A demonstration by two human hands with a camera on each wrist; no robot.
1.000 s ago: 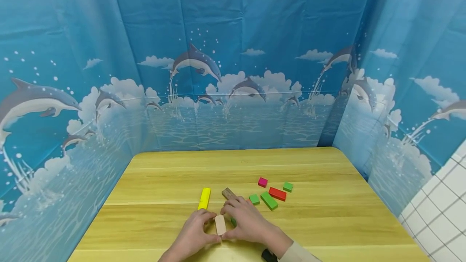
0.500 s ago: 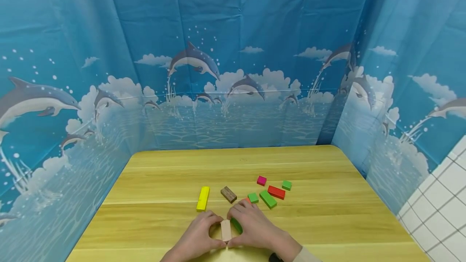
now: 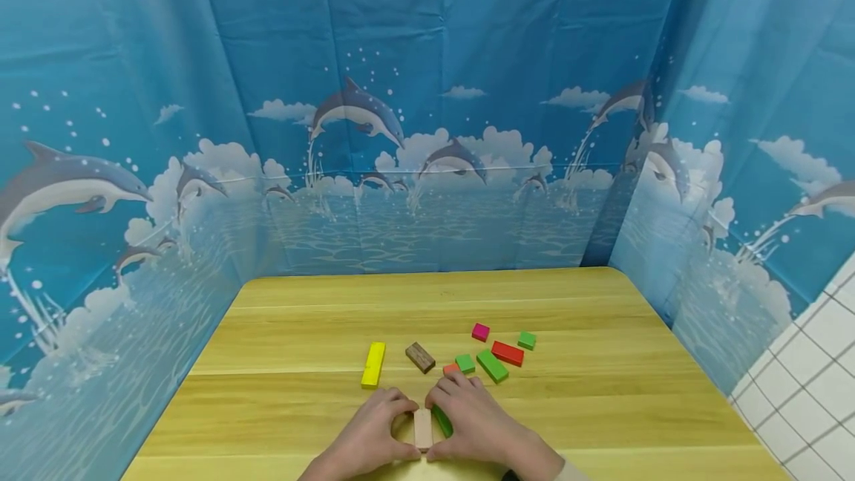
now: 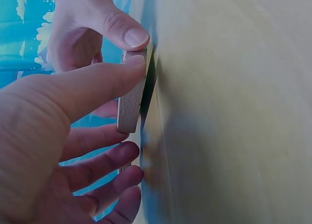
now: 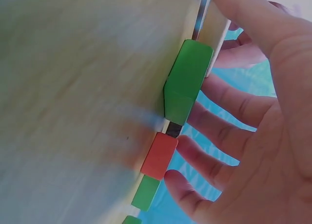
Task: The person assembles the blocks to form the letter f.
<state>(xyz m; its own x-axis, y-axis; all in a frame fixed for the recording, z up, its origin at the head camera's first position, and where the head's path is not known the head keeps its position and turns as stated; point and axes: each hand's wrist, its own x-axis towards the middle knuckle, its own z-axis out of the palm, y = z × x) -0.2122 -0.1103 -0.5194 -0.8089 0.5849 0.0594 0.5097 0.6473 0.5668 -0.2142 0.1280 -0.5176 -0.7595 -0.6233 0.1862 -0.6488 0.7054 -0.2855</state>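
A pale wooden block (image 3: 423, 430) is near the front of the table, held between both hands. My left hand (image 3: 371, 430) pinches its left side, thumb at the near end and index finger at the far end. From the right, my right hand (image 3: 477, 421) grips the same block's ends with thumb and finger. In the left wrist view the block (image 4: 130, 100) appears edge-on, both thumbs meeting at its near end. A green block (image 5: 189, 80) lies right beside it, under the arch of the right hand and partly hidden in the head view.
Beyond the hands lie a yellow block (image 3: 373, 365), a dark brown block (image 3: 420, 357) and an orange-red block (image 3: 450, 369). Farther right are several green blocks, a red block (image 3: 508, 353) and a magenta block (image 3: 480, 332). A dolphin-print curtain (image 3: 427, 228) borders the table.
Both hands have shifted right and closer to the table's front with the pale block between them. The brown block and more of the orange-red one have come out from behind the right hand.
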